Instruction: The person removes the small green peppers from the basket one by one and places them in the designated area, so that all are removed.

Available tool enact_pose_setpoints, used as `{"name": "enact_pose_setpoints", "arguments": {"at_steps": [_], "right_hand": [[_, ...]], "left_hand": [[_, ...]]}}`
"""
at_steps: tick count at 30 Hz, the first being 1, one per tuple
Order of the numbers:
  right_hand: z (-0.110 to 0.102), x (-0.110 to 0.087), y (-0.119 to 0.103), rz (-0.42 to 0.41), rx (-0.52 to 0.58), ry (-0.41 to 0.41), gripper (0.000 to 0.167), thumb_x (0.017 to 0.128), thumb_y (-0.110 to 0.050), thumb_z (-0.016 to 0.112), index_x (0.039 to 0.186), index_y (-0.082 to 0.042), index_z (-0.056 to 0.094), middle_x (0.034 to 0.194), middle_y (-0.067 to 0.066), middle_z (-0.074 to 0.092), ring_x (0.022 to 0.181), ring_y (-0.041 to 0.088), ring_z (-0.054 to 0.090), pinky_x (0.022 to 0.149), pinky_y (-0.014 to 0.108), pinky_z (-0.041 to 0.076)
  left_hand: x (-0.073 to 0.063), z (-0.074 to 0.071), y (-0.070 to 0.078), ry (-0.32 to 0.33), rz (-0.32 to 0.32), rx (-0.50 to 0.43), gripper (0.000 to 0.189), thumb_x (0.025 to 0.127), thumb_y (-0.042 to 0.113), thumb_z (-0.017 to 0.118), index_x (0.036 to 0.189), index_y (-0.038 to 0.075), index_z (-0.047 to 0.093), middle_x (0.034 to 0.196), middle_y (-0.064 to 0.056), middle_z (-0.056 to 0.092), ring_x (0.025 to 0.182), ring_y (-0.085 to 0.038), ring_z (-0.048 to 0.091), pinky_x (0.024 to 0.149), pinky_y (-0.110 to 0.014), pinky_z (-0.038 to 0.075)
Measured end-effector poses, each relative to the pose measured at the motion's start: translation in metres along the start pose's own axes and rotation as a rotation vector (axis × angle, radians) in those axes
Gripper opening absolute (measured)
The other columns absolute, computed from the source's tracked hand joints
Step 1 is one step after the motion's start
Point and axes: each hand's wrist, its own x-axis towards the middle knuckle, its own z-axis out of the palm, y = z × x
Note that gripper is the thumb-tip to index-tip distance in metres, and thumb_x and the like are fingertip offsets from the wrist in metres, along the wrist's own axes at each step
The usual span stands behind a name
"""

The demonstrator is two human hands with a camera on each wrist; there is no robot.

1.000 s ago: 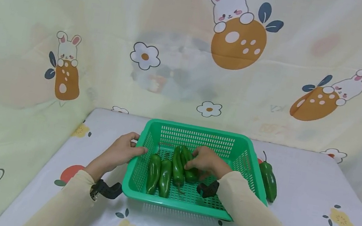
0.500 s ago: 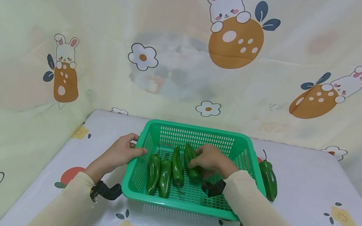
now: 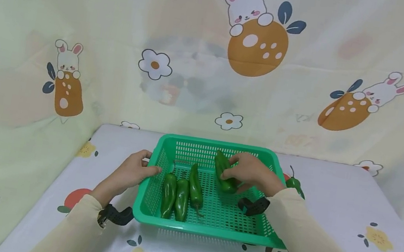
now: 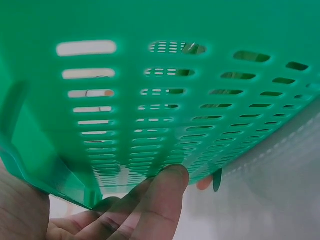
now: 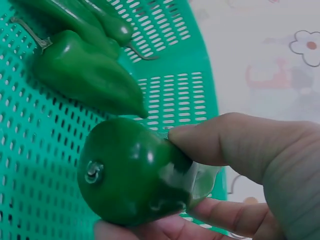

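Your right grip (image 3: 251, 172) holds one green pepper (image 3: 222, 162) over the basket (image 3: 206, 230); your left grip (image 3: 130, 173) holds its rim (image 3: 139, 199).

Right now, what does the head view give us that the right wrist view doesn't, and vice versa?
Head only: the left hand gripping the left rim of the basket, and a loose pepper on the table, right of the basket, partly hidden by the sleeve.
Right wrist only: the stem stub of the held pepper, end-on.
Both: the right hand holding that pepper, the basket, and three other peppers inside it.
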Motion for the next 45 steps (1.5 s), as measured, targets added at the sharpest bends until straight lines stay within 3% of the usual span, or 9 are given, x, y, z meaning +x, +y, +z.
{"name": "enact_pose_setpoints", "arguments": {"at_steps": [11,20,29,34,45], "right_hand": [[-0.022,-0.019,0.004,-0.007,-0.009,0.023,0.074,0.094,-0.019,0.075,0.155,0.004,0.04,0.135,0.026,0.06,0.099,0.031,0.071,0.071,0.042,0.066],[-0.04,-0.03,0.022,-0.021,0.037,0.05,0.073,0.095,-0.02,0.074,0.153,0.007,0.039,0.125,0.026,0.063,0.095,0.031,0.07,0.071,0.043,0.066],[-0.065,-0.047,0.035,-0.02,0.07,0.08,0.076,0.096,-0.022,0.073,0.155,0.008,0.035,0.133,0.03,0.053,0.094,0.03,0.07,0.078,0.048,0.066],[-0.079,-0.055,0.042,-0.028,0.055,0.113,0.071,0.096,-0.023,0.072,0.151,0.008,0.04,0.122,0.026,0.058,0.086,0.025,0.069,0.076,0.044,0.066],[-0.099,-0.063,0.055,-0.006,0.01,0.176,0.068,0.096,-0.027,0.07,0.147,0.008,0.044,0.119,0.025,0.06,0.09,0.026,0.064,0.076,0.043,0.066]], "left_hand": [[-0.001,0.006,0.001,-0.002,-0.012,0.001,0.045,0.098,0.017,0.067,0.134,-0.005,0.051,0.114,-0.024,0.071,0.088,-0.028,0.077,0.073,-0.042,0.067],[-0.002,0.01,-0.003,0.001,-0.011,-0.001,0.044,0.098,0.016,0.067,0.133,-0.004,0.052,0.113,-0.023,0.07,0.088,-0.027,0.076,0.073,-0.042,0.067],[-0.002,0.01,-0.003,0.004,0.002,0.009,0.043,0.098,0.017,0.067,0.132,-0.005,0.053,0.111,-0.023,0.071,0.087,-0.025,0.076,0.073,-0.041,0.066],[-0.004,0.009,-0.001,-0.001,0.005,0.003,0.043,0.098,0.017,0.067,0.132,-0.004,0.052,0.113,-0.024,0.07,0.087,-0.026,0.076,0.073,-0.041,0.067],[-0.005,0.004,0.0,0.004,0.001,0.017,0.045,0.098,0.018,0.067,0.134,-0.005,0.051,0.115,-0.025,0.069,0.087,-0.026,0.076,0.073,-0.042,0.067]]}}
